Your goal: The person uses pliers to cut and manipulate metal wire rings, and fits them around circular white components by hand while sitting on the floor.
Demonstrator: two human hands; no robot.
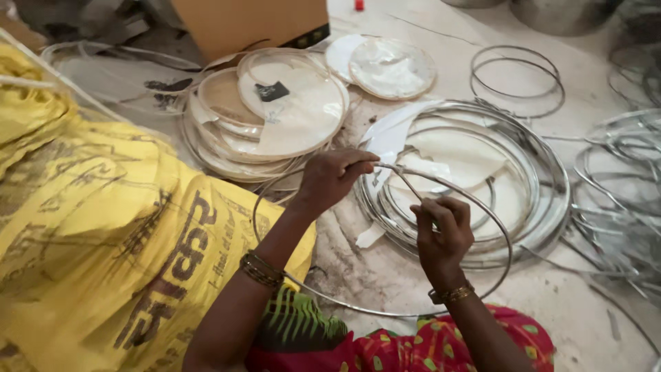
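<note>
A large thin metal ring (508, 256) lies across my lap and the floor. My left hand (332, 178) grips its far rim between thumb and fingers. My right hand (441, 231) pinches a thin wire or strip (407, 184) that runs up to the spot where the left hand holds the ring. Both wrists wear bangles. Under the ring lies a stack of metal rings (544, 207) with white sheet pieces inside.
A pile of round frames with stretched pale skins (275, 117) sits ahead, more discs (391, 67) beyond. A yellow printed sack (89, 227) fills the left. Loose rings (515, 79) and tangled hoops (620, 186) lie right. A brown cardboard box (251, 24) stands behind.
</note>
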